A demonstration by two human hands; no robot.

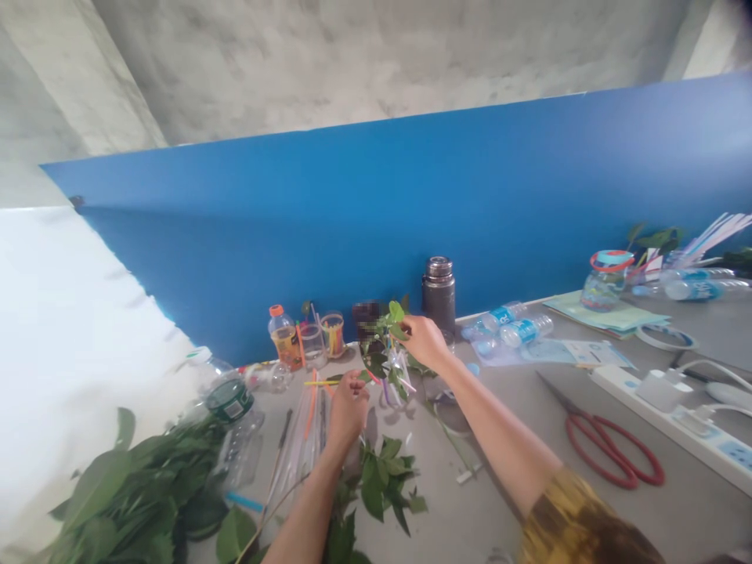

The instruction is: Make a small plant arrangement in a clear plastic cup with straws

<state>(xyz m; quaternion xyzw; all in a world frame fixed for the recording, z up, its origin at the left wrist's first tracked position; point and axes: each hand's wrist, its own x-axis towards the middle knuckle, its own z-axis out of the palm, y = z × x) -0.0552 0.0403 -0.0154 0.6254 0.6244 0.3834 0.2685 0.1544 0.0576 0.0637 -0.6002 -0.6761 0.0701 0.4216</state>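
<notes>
Where a blue partition (pixel 376 211) rises at the back of the grey tabletop (pixel 446 517), bare concrete (pixel 376 55) shows above it. Against its foot I see a dark flask (pixel 439 301), with an orange-capped bottle (pixel 285 338) farther left. Clear bottles (pixel 526 330) lie right of the flask; red-handled scissors (pixel 614 448) rest beside a white power strip (pixel 675 427). Heaped foliage (pixel 135 493) crowds the near left, and cut leaves (pixel 381 478) lie between the forearms. The left forearm crosses the straws (pixel 302 423) and hides part of them; the right one covers some of the table. Left of the flask and in front of the partition is the leafy sprig (pixel 377 362). The right hand (pixel 428 342) pinches its upper leaves, fingertips drawn together. Just left of it, the left hand (pixel 351 403) has curled fingers; I can't tell whether they grip anything.
</notes>
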